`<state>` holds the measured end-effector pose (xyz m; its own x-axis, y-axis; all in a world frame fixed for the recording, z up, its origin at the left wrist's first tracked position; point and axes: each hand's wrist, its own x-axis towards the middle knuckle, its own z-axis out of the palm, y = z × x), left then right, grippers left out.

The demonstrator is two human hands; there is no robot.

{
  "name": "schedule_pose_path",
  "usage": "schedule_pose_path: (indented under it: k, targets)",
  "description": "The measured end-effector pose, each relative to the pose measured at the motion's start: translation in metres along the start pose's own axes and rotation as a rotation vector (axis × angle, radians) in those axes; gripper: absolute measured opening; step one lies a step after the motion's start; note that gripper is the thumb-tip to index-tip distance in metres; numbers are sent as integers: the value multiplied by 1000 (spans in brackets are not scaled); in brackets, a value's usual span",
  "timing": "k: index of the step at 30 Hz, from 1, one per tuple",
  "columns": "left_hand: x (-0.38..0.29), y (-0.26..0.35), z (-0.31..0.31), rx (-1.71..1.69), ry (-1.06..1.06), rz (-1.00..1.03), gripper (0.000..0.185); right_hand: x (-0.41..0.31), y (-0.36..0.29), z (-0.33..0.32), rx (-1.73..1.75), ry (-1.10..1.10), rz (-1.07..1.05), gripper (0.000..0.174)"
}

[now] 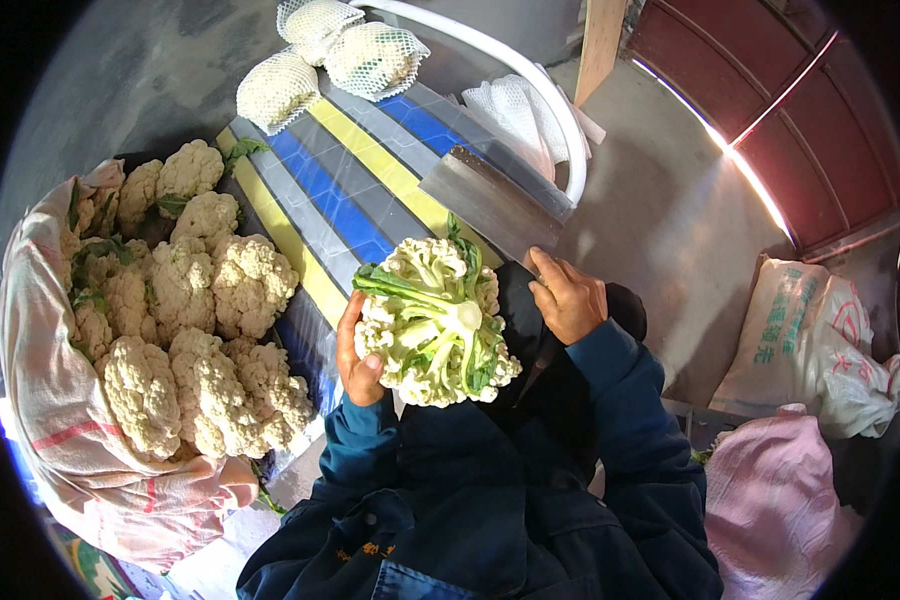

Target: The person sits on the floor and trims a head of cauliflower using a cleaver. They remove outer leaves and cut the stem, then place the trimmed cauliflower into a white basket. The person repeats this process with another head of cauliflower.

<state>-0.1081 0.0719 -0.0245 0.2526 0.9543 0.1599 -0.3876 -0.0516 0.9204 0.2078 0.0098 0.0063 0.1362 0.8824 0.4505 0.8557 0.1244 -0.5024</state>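
Note:
My left hand (360, 354) grips a cauliflower head (412, 337) by its left side. Its cut stem and green leaf stubs face up towards me. In my right hand (568, 294) is a cleaver (493, 204) with a broad metal blade pointing away to the upper left, apart from the cauliflower. Most of the cleaver's handle is hidden in my fist. Under the blade lies a striped sheet (345, 202) in blue, yellow and grey. Several bare cauliflowers (184, 289) are heaped to my left.
A cloth sack (52, 360) wraps the heap. Three cauliflowers in foam nets (277, 88) stand at the far end. White foam nets (516, 112) lie inside a curved white tube (525, 56). On the right are a printed sack (776, 337), a pink cloth (772, 495) and a red metal door (787, 112).

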Motion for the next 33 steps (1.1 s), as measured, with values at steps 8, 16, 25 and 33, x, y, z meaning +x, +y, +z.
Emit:
schedule_pose_path:
  k: [8,16,25,33]
  targets:
    - [0,-2,-1,4,-5,14,100,0,-2,0,37,6,1,48]
    - [1,-2,-7,63,2,22,104,-1,-7,5,136,15,63,47]
    - [-1,12,-3,257,-195,141,100,-9,-32,-4,519,21,367,46]
    - [2,34,20,234,-247,81,108,-29,-64,-28,592,-38,344,63]
